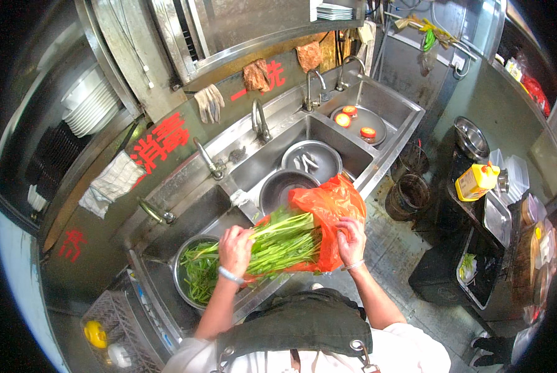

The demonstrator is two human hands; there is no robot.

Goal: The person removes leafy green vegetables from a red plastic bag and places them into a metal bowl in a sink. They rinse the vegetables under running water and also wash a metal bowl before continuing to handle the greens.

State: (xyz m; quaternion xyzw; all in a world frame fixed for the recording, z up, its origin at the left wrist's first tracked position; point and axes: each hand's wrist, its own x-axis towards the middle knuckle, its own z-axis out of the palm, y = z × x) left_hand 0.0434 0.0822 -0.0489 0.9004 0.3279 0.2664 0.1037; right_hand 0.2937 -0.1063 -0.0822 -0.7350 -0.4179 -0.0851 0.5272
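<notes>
A bunch of long green leafy vegetables [283, 242] lies partly inside an orange-red plastic bag [332, 200], over the front edge of the steel sinks. My left hand [235, 251] rests on the leafy end with fingers curled around some stalks. On the bag's right side, my right hand [351, 240] pinches the plastic. Left of the bunch, a round metal basin [178, 268] holds more cut greens and stands in the left sink. Behind the bag are a grey basin [265, 196] and another round basin [336, 163] with pale items in it.
Several faucets [261, 122] line the sinks' back edge. Lidded jars [368, 134] sit on a round pan in the far right sink. A dark bucket [406, 198] stands on the floor. At right, a yellow jug [476, 182] tops a cart; a plastic crate [115, 321] is at lower left.
</notes>
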